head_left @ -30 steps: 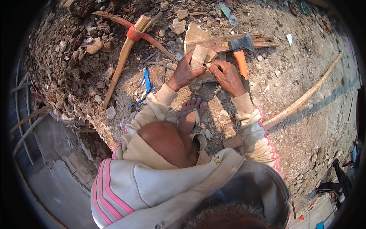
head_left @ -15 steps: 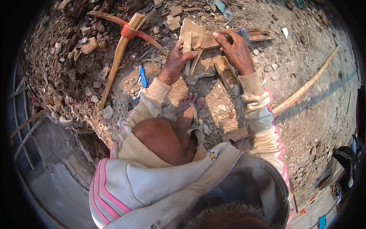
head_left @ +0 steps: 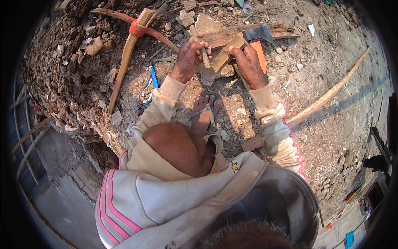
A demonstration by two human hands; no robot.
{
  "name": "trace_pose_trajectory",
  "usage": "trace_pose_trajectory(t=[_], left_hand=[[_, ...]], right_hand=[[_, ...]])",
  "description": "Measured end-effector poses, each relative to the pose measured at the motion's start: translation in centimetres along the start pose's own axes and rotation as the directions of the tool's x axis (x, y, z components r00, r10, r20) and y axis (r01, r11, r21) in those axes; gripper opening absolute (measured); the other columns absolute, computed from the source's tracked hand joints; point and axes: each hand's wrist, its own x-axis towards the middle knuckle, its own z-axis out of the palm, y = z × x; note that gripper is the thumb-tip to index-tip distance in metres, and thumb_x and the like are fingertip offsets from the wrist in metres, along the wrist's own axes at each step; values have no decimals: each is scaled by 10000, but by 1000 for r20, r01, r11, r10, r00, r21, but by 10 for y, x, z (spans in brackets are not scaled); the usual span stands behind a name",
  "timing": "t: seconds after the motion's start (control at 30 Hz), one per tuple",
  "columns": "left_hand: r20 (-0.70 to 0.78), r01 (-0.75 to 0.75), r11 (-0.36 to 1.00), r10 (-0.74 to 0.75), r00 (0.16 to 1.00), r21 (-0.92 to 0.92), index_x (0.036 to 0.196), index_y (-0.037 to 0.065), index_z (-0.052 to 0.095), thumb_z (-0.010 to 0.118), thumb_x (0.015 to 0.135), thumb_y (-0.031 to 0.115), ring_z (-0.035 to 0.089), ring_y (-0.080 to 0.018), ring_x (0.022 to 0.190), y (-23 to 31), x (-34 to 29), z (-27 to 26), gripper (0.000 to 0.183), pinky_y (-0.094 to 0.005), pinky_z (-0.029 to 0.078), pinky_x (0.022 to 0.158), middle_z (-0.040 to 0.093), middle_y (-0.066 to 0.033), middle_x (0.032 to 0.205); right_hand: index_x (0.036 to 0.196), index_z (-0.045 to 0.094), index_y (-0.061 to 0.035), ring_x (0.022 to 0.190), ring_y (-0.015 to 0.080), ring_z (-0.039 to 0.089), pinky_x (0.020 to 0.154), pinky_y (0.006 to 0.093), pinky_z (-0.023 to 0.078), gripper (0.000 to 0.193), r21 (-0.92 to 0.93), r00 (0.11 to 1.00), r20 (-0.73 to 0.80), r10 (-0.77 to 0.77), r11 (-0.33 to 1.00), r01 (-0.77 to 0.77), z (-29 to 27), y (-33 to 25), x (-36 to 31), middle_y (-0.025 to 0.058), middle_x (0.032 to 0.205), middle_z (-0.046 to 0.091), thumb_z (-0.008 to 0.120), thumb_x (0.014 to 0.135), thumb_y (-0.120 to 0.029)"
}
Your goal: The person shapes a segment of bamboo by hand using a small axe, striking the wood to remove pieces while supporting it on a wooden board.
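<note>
My left hand [head_left: 191, 59] is closed around a short split stick of wood [head_left: 203, 52], its ends sticking out above and below the fingers. In my right hand [head_left: 250, 66] is a broader, rough wood piece [head_left: 227, 54], pinched under the thumb and slanting down toward the left hand. A hatchet with a dark head [head_left: 258, 34] and an orange handle [head_left: 260, 54] lies just right of and behind my right hand, which partly covers the handle. Behind both hands a long, weathered plank [head_left: 224, 35] rests on the ground by a flat stone [head_left: 207, 24].
A pickaxe [head_left: 138, 30] with a red head and wooden handle lies at left, on rubble. A long bare pole [head_left: 331, 101] slants across the right side. Blue plastic strips [head_left: 154, 78] lie near my left forearm. A sandalled foot [head_left: 205, 110] stands below the hands.
My right hand has come away from the hatchet head and now grips a wood piece. My left hand, earlier on two upright pieces, now holds one tilted stick. The hatchet's orange handle has come into view.
</note>
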Motion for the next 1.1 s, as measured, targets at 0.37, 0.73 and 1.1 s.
trace_pose_trajectory(t=[0.37, 0.73, 1.1], left_hand=[[202, -2, 981, 42, 978, -193, 1526, -24, 413, 489, 1022, 453, 684, -236, 975, 33, -2, -39, 698, -351, 601, 798, 655, -138, 1225], [53, -31, 999, 31, 998, 14, 1430, -13, 504, 461, 1079, 388, 699, -252, 1018, 17, -6, -36, 534, -397, 590, 901, 696, -141, 1174], [482, -148, 649, -373, 793, 746, 1411, 56, 612, 606, 1044, 381, 589, -264, 1281, -23, -48, 40, 490, -391, 459, 1098, 621, -158, 1349]], right_hand=[[1247, 621, -84, 900, 128, 676, 678, 292, 571, 369, -110, 889, 282, 361, 933, -344, -43, -22, -22, 16, 1013, 657, 585, 981, -337], [1010, 652, -40, 772, 144, 624, 621, 335, 582, 290, -617, 618, 536, 576, 767, -179, -54, 23, -40, 31, 878, 644, 619, 941, -320], [1185, 669, -41, 909, 140, 701, 766, 327, 563, 361, -348, 982, 118, 148, 932, -99, -116, -12, 1, 70, 1004, 718, 672, 979, -337]])
